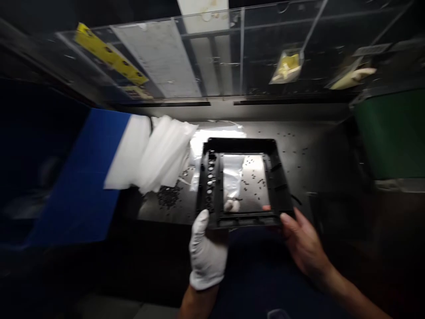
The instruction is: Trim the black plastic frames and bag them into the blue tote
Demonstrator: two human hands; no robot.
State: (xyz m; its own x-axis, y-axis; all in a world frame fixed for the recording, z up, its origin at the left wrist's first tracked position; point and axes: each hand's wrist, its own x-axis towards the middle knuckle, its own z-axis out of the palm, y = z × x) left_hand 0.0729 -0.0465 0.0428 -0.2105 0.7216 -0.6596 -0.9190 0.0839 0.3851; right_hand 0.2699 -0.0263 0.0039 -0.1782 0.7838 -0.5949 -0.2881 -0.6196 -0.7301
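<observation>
We observe a black frame [279, 184]; a left hand [207, 259] gloved in white; white sheets [162, 153]; a blue panel [81, 177]; a green panel [393, 133]; a yellow strip [113, 56] with dark spots; and black bits [168, 196] speckling a silvery-grey bench [282, 155].

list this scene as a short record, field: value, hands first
left hand: white-gloved hand, gripping the near left corner of a black frame
right hand: bare hand, gripping the near right corner
frame: open in the middle; fingertips of both hands show through
worktop: metal surface with scattered small black pieces, and a heap of them left of the frame
left side: white sheets beside a blue panel
right side: green surface
</observation>
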